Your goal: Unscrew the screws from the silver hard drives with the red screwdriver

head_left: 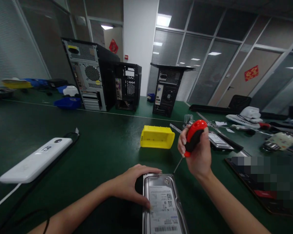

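At the green tabletop [107,139], nearer us than the towers [90,73], the drive [162,201] is pinched by our left hand [128,182], thumb on its face, while our right hand [200,157] wraps round the screwdriver [196,135], whose tip sits at the drive's far right corner.

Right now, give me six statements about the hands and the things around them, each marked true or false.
1. The right hand holds a red and black screwdriver. True.
2. The screwdriver's shaft points up at the ceiling. False: it points down.
3. The left hand has its thumb on the hard drive. True.
4. The yellow bin lies on top of the drive. False: it sits beyond it, apart.
5. Three computer cases stand beyond the bin. True.
6. The white device lies right of the bin. False: left.
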`<state>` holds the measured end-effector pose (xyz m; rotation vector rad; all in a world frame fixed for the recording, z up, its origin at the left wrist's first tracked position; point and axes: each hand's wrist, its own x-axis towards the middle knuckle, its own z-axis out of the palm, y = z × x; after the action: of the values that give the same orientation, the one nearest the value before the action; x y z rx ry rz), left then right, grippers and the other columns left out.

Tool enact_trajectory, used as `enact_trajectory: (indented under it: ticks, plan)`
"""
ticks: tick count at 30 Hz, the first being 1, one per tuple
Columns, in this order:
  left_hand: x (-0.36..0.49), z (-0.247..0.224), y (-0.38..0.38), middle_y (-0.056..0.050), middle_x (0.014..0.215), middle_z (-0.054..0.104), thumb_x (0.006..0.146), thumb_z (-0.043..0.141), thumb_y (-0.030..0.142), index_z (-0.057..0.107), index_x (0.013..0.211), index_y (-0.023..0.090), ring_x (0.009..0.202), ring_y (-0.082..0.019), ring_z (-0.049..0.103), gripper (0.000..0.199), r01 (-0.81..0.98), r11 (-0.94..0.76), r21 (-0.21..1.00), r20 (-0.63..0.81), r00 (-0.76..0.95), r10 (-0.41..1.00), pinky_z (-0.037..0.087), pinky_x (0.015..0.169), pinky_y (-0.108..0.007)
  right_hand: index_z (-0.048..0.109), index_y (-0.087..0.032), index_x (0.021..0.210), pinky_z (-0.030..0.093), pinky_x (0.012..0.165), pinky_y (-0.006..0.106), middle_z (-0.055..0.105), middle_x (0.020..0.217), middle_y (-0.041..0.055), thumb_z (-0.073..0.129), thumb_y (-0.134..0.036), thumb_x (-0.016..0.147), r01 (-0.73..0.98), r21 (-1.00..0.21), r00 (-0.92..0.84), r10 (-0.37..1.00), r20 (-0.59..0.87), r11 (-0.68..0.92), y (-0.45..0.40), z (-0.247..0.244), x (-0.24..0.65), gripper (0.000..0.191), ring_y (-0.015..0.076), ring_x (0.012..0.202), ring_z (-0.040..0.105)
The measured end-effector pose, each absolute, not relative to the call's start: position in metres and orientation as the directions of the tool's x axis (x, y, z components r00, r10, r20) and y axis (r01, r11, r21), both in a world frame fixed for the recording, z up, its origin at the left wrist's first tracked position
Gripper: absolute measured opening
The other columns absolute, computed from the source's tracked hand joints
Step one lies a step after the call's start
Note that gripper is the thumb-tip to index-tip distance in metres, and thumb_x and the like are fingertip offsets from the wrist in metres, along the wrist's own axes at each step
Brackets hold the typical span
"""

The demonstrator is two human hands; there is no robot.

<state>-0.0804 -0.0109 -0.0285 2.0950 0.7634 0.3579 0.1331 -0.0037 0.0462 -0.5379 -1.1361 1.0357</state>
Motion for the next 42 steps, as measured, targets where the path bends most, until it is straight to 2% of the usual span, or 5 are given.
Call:
enact_trajectory:
  ticks: [14,20,30,37,42]
  plan:
    - [-0.081,-0.0276,-0.0111,-0.003,0.135,0.051,0.06,0.083,0.046,0.044,0.138,0.033,0.121,-0.03,0.046,0.088,0.402,-0.454,0.795,-0.028,0.772,0.635,0.033,0.105,-0.044,0.046,-0.019,0.061,0.024,0.029,0.017,0.038,0.047,-0.0054,0.049,-0.071,0.078,-0.283,-0.801,0.026,0.839,0.543,0.528,-0.0016,0.0434,0.1372,0.054,0.0048,0.033,0.03]
    - [-0.0809,-0.0291,-0.0108,-0.003,0.136,0.052,0.06,0.083,0.047,0.044,0.137,0.034,0.121,-0.03,0.046,0.087,0.39,-0.459,0.798,-0.012,0.772,0.635,0.034,0.105,-0.045,0.058,-0.021,0.085,0.031,0.031,0.017,0.046,0.054,-0.0047,0.042,-0.071,0.082,-0.38,-0.793,0.079,0.871,0.485,0.476,-0.0019,0.0452,0.1364,0.052,0.0064,0.036,0.04]
    - [-0.0801,-0.0265,-0.012,-0.004,0.136,0.052,0.061,0.082,0.045,0.045,0.137,0.033,0.121,-0.03,0.046,0.086,0.397,-0.446,0.802,-0.026,0.769,0.638,0.033,0.105,-0.046,0.046,-0.02,0.069,0.027,0.033,0.016,0.042,0.055,-0.0058,0.058,-0.046,0.084,-0.345,-0.781,0.034,0.838,0.544,0.521,-0.0053,0.046,0.134,0.033,0.0047,0.038,0.035]
    - [-0.081,-0.0292,-0.0111,-0.003,0.136,0.051,0.06,0.082,0.047,0.045,0.137,0.035,0.122,-0.031,0.045,0.086,0.383,-0.444,0.81,-0.012,0.768,0.64,0.032,0.106,-0.046,0.055,-0.022,0.091,0.033,0.037,0.02,0.044,0.063,-0.0034,0.04,-0.061,0.088,-0.375,-0.774,0.071,0.848,0.525,0.511,-0.0029,0.045,0.136,0.042,0.0078,0.043,0.044]
    - [-0.0804,-0.0291,-0.0103,-0.002,0.134,0.052,0.06,0.082,0.048,0.045,0.137,0.035,0.12,-0.03,0.047,0.086,0.387,-0.442,0.809,-0.019,0.77,0.638,0.034,0.104,-0.045,0.047,-0.023,0.083,0.028,0.037,0.019,0.042,0.062,-0.0054,0.058,-0.049,0.083,-0.325,-0.778,0.071,0.834,0.547,0.537,-0.0037,0.0472,0.1344,0.029,0.006,0.042,0.039]
